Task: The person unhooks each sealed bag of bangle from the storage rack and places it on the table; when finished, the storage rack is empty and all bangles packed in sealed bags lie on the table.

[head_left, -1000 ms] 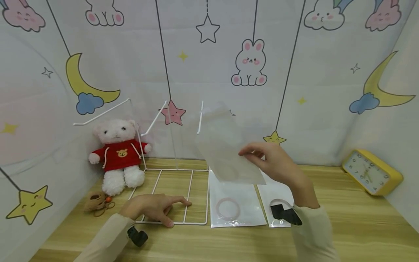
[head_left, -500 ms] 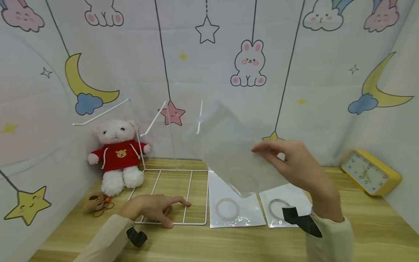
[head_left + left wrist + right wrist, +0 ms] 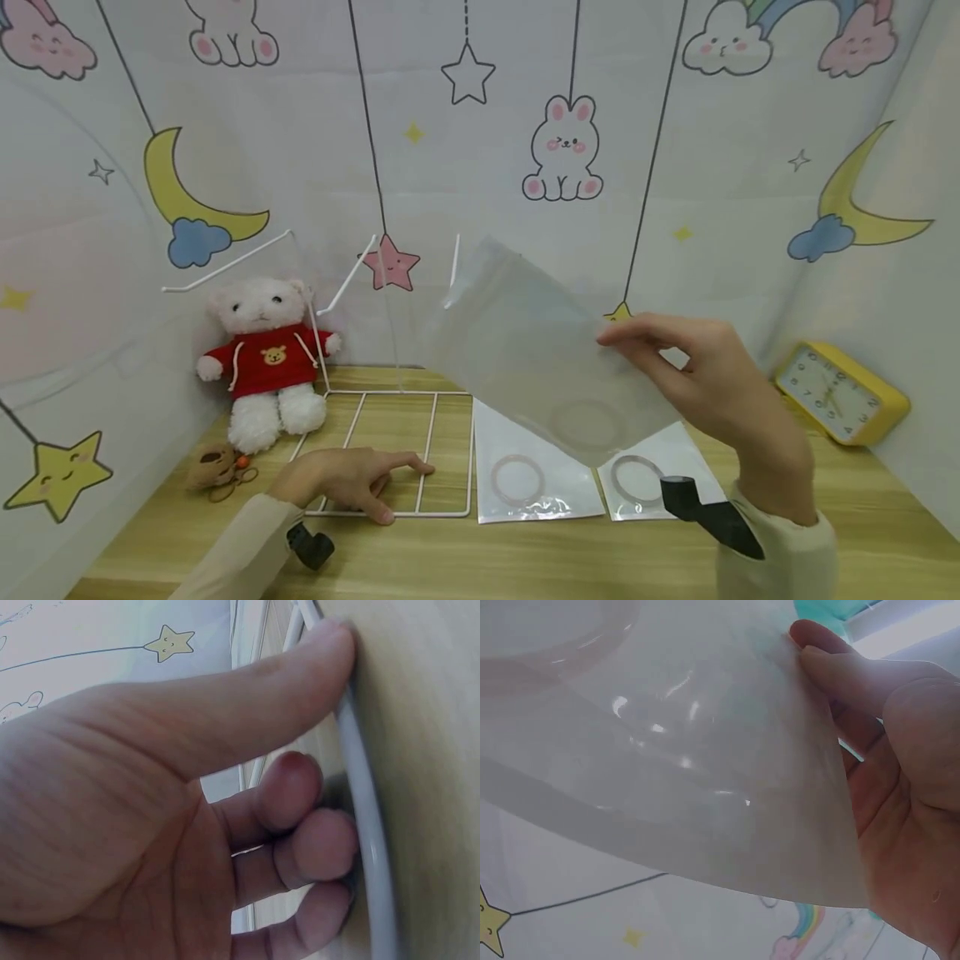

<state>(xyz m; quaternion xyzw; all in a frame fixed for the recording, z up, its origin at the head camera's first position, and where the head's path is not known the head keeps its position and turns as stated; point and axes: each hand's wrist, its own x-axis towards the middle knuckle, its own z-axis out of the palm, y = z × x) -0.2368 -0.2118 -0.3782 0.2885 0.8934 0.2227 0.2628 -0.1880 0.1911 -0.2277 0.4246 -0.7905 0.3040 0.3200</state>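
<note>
My right hand (image 3: 701, 379) pinches the edge of a translucent plastic bag (image 3: 517, 333) and holds it tilted in the air. A faint ring-shaped mark shows near the bag's lower corner. The right wrist view shows the thumb and forefinger on the edge of the bag (image 3: 705, 780). My left hand (image 3: 348, 483) rests on the base of a white wire rack (image 3: 470, 467). Its index finger lies out over a cross wire. In the left wrist view, the thumb (image 3: 247, 712) touches a wire (image 3: 364, 795) while the other visible fingers are bent.
Two flat bags, the left (image 3: 543, 507) and the right (image 3: 693, 458), each with a ring mark, lie right of the rack. A plush bear (image 3: 273, 358) sits behind left, by a small brown trinket (image 3: 213, 468). A yellow clock (image 3: 843, 392) stands right.
My right hand has moved right, carrying the bag, which has swung round to show more of its face. The left hand stays on the rack.
</note>
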